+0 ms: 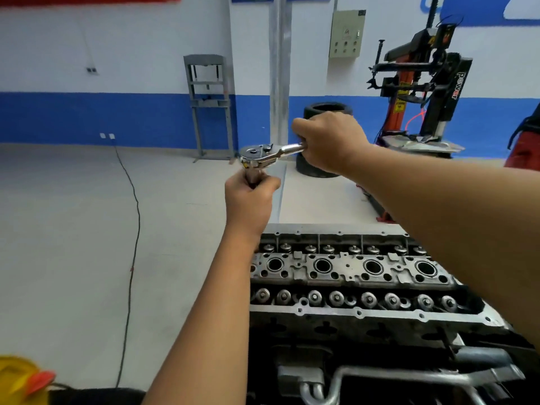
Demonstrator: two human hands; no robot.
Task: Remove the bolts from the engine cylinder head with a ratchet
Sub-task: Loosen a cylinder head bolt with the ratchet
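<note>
The engine cylinder head (344, 273) lies low and right of centre, with rows of valve springs and several round bores on top. Well above it I hold a chrome ratchet (264, 153) in the air. My right hand (330, 144) grips its handle. My left hand (249, 200) grips the socket or extension (253, 174) hanging under the ratchet head; its lower end is hidden in my fist. No bolt shows in the tool.
A black cable (133, 258) runs across the pale floor on the left. A grey press frame (209, 106), a black tyre (318, 141) and a red-and-black tyre machine (423, 89) stand by the blue-and-white wall. A yellow object (20, 381) sits bottom left.
</note>
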